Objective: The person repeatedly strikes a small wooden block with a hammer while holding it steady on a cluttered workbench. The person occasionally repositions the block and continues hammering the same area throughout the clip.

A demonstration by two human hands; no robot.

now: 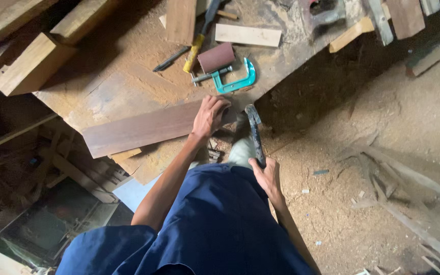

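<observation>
While sawdust blankets a worn workbench (128,76) filling the upper left of the frame, a person in blue work clothes presses the left hand (210,116) flat on the right end of a dark, smooth plank (143,130), fingers spread and curled over its far edge rather than closed around it. This plank's long axis runs from lower left to centre, rising slightly toward the hand, and it lies along the bench's near edge, with its left end reaching past the corner. Just right of it, the right hand (267,175) is closed around the handle of a hammer (254,135), whose dark metal head points up the frame and sits close beside the plank's right end, off the bench edge and over the floor. Of the two hands, the left is the one on the plank; the right is lower in the frame, near centre. Behind the left hand, toward upper centre, lie a teal C-clamp (238,81), a reddish-brown block (216,57), a yellow-handled tool (194,51) and a pale offcut (248,35). Rough, pale timber blocks (31,63) crowd the upper left. Loose slats (398,193) lie scattered on the sawdust-covered floor at the right, and one shoe (241,150) shows between the hands.
</observation>
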